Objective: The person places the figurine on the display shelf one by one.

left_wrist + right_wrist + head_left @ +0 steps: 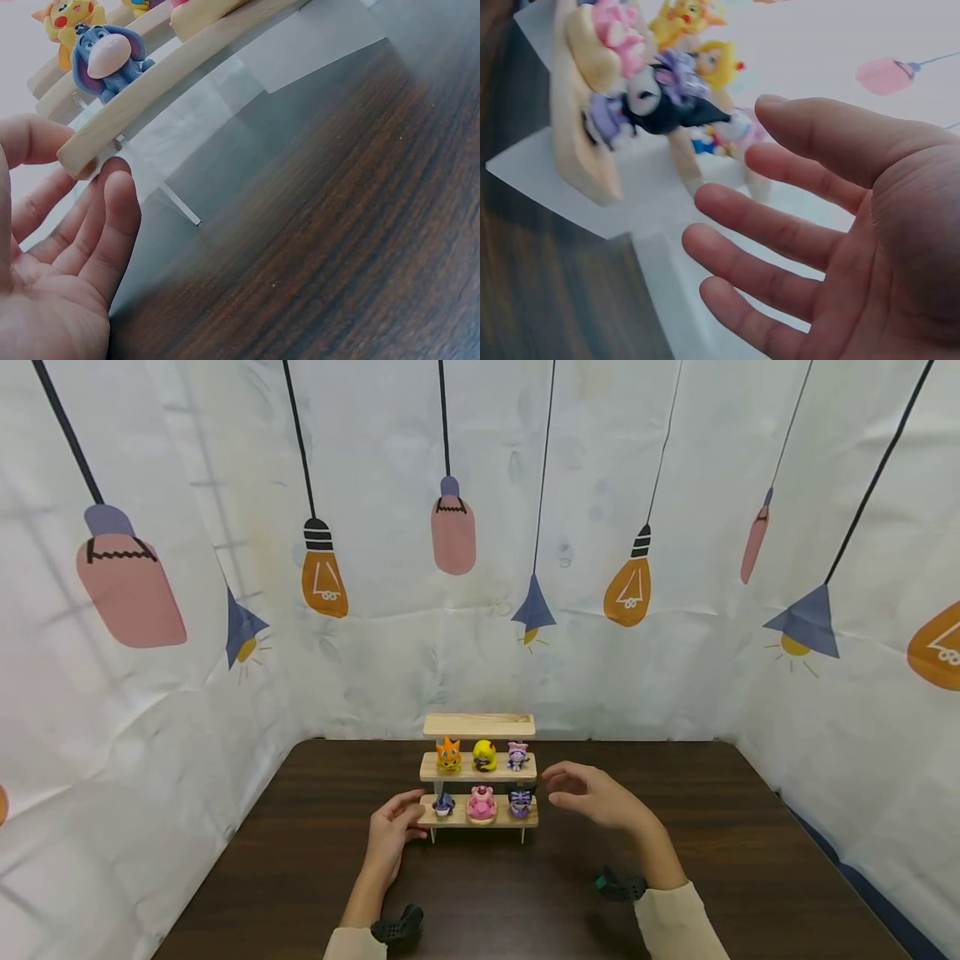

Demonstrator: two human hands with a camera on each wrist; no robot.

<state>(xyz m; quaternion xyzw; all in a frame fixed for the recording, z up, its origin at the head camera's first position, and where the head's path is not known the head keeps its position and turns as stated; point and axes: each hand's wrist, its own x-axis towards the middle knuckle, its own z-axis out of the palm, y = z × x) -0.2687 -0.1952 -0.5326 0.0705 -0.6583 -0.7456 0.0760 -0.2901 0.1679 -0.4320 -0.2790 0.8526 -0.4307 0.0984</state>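
Note:
A three-tier wooden display stand (pixel 480 725) with clear supports stands on the table. My left hand (pixel 392 837) grips the left end of its lowest board (pixel 120 124), thumb and fingers on either side of the wood. That board bears a blue donkey figurine (pixel 109 64), a pink bear figurine (pixel 482 805) and a black-and-purple figurine (pixel 520 803). On the middle board sit an orange figurine (pixel 448 755), a yellow-haired figurine (pixel 484 756) and a pink-and-purple figurine (pixel 517 756). My right hand (pixel 817 232) hovers just right of the stand, fingers apart, holding nothing.
The dark wooden table (pixel 300 860) extends around the stand. Behind and beside it hangs a white curtain (pixel 360 668) printed with lamps and bulbs. A dark band is worn on each wrist.

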